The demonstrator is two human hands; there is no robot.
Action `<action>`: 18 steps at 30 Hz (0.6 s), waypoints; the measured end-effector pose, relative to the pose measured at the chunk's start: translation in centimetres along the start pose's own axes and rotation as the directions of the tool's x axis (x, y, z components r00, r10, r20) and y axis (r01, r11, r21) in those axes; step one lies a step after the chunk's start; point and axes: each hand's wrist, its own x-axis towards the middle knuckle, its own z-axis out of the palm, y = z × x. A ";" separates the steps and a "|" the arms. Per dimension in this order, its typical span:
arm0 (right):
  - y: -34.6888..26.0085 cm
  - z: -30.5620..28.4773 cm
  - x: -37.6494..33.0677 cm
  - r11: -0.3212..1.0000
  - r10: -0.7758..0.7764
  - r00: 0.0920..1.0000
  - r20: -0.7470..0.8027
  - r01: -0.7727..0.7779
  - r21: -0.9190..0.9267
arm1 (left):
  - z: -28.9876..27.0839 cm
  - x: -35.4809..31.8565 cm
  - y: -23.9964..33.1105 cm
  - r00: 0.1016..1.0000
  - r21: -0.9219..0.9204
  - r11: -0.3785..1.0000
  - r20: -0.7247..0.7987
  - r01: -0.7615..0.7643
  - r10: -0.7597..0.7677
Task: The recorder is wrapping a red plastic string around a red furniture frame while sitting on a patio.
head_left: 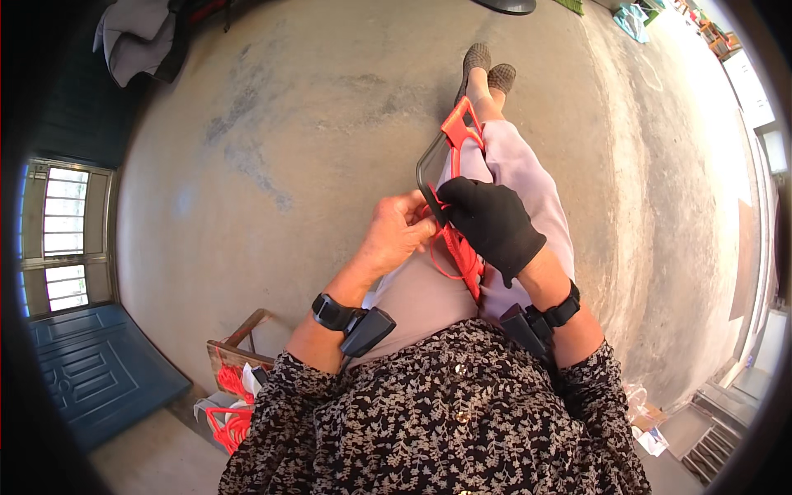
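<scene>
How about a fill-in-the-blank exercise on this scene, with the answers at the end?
1. The glove is coloured ____.
2. The ungloved hand is the person's ____ one.
3. The person has both ____ at the red-and-dark frame.
4. The panelled door at lower left is ____.

Missing words: black, left, hands, blue.

The black glove [493, 224] hides part of the red frame [454, 126].

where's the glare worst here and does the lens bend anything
In the head view, glare is strongest on the floor toward the right, nearly white; the barred window is overexposed; the floor's side edges bow outward; the red-orange frame shows no obvious blur.
</scene>
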 end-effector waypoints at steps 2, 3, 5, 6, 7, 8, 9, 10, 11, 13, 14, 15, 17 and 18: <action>-0.9 -0.3 -0.5 0.999 -0.035 0.997 -0.070 0.038 0.034 | -0.5 -0.6 -0.1 0.999 0.071 0.997 0.003 0.039 -0.039; -1.4 -0.7 -0.8 0.999 -0.022 0.990 -0.141 0.028 0.035 | -1.1 -1.0 -0.5 0.999 0.007 0.999 -0.031 0.040 -0.039; -1.5 -1.0 -1.2 0.999 -0.006 0.977 -0.213 0.014 0.036 | -2.4 -1.8 -0.4 0.997 -0.055 0.998 -0.061 0.039 -0.042; -0.9 -1.3 -1.5 0.991 0.002 0.970 -0.242 0.030 0.128 | -3.1 -2.3 0.4 0.997 -0.231 0.973 -0.059 0.027 -0.042; -0.8 -1.7 -1.9 0.974 0.007 0.963 -0.269 0.055 0.222 | -3.9 -3.1 1.5 0.997 -0.397 0.918 -0.065 0.014 -0.043; -0.6 -1.7 -2.1 0.973 0.007 0.963 -0.269 0.056 0.225 | -4.5 -3.8 2.2 0.997 -0.395 0.918 -0.066 0.015 -0.045; -0.5 -1.7 -2.4 0.966 0.055 0.961 -0.270 0.017 0.258 | -4.9 -4.7 2.9 0.991 -0.432 0.902 -0.121 -0.003 -0.055; -0.8 -1.9 -2.7 0.958 0.104 0.957 -0.272 -0.023 0.287 | -5.5 -5.7 3.9 0.983 -0.470 0.882 -0.171 -0.025 -0.063; -1.3 -2.2 -2.9 0.960 0.113 0.948 -0.297 -0.027 0.277 | -6.2 -7.0 5.4 0.988 -0.476 0.876 -0.157 -0.076 0.000; -2.5 -2.6 -3.4 0.969 0.093 0.953 -0.289 -0.019 0.247 | -7.7 -10.0 7.7 0.979 -0.559 0.804 -0.118 -0.203 0.166; -3.2 -3.0 -3.5 0.977 0.076 0.956 -0.282 -0.014 0.215 | -8.4 -11.6 8.7 0.958 -0.631 0.728 -0.098 -0.268 0.268; -4.0 -3.5 -3.4 0.977 0.080 0.954 -0.288 -0.017 0.214 | -8.9 -13.0 10.0 0.903 -0.811 0.541 0.038 -0.222 0.428; -6.8 -4.1 -2.6 0.959 -0.264 0.927 -0.267 0.282 0.028 | -8.7 -16.5 14.7 0.721 -0.889 0.388 0.103 -0.242 0.685; -7.7 -4.1 -2.3 0.957 -0.277 0.944 -0.182 0.288 0.039 | -8.5 -17.1 16.8 0.620 -0.847 0.414 0.134 -0.334 0.773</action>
